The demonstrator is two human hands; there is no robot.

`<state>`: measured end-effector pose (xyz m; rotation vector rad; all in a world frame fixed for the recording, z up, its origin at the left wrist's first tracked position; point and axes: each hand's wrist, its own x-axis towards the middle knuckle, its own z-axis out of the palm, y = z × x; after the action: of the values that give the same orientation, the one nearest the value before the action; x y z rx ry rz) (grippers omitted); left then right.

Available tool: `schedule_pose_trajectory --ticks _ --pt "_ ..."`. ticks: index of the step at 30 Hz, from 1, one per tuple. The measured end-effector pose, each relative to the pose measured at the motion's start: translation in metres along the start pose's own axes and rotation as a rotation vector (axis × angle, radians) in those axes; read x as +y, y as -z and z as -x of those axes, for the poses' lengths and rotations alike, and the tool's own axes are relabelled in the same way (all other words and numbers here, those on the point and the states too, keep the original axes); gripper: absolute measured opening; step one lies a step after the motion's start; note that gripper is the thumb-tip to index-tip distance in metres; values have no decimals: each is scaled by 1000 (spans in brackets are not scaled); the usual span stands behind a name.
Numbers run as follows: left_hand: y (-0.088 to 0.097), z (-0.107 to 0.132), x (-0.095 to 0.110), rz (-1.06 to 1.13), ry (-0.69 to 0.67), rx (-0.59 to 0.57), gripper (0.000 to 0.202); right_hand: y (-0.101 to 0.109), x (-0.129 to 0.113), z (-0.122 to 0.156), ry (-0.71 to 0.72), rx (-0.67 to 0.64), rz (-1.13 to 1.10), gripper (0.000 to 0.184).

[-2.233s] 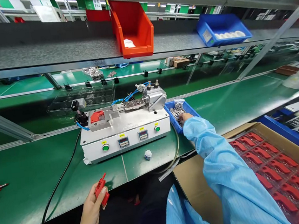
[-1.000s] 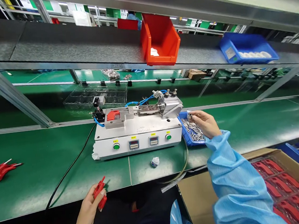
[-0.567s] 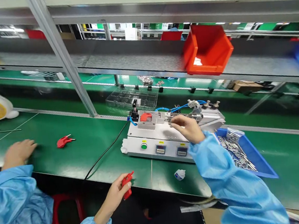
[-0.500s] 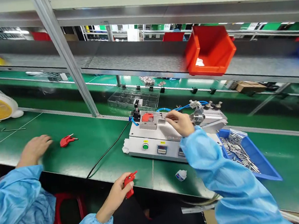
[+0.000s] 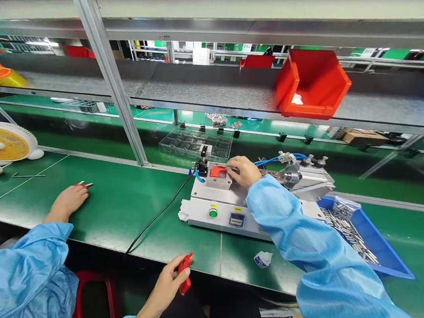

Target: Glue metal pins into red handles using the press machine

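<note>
1. The left hand is at the near edge of the worktop, a smooth, matte green mat. Its fingers are curled shut around a red plastic clip, a slim, flat moulding with a pointed tip sticking up.
2. The right hand, in a pale blue crinkled sleeve, rests on top of the machine. This is a white, boxy metal housing with a round green button and small displays on its front.
3. Its fingers are bunched together at a second red piece seated in a grey metal block on the machine. Whether they pinch anything cannot be told.
4. A rectangular blue plastic tray just right of the machine holds a heap of thin, shiny metal pins.
5. A small crumpled white item lies in front of the machine, and a thin black cable curves away from it to the left.
6. A co-worker's hand lies flat on the worktop at far left, fingertips at another red part.
</note>
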<state>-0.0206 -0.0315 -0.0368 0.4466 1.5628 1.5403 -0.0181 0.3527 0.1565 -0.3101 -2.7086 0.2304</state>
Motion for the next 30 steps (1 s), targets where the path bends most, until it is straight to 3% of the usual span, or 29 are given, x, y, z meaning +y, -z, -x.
schedule_pose_trajectory --ticks 2,7,13,16,20,26,30 --pt "-2 -3 1 -56 0 13 76 -5 -2 -10 53 -54 40 23" --pt "-10 -8 16 -124 -95 11 64 -13 -4 -32 66 -98 46 14" --pt "-8 -4 14 -115 -87 14 61 -2 -1 -9 72 -20 47 30" --pt "-7 -4 9 -117 -72 -6 61 -1 -4 -1 77 -53 69 31" --pt "-13 -9 12 -130 -69 -28 59 -8 -11 -16 16 -124 84 26" --pt "-17 -11 16 -140 -86 -28 59 -14 -7 -33 -7 -123 39 9" --pt "-12 -10 17 -107 -123 13 45 -14 -1 -27 -20 -83 11 20"
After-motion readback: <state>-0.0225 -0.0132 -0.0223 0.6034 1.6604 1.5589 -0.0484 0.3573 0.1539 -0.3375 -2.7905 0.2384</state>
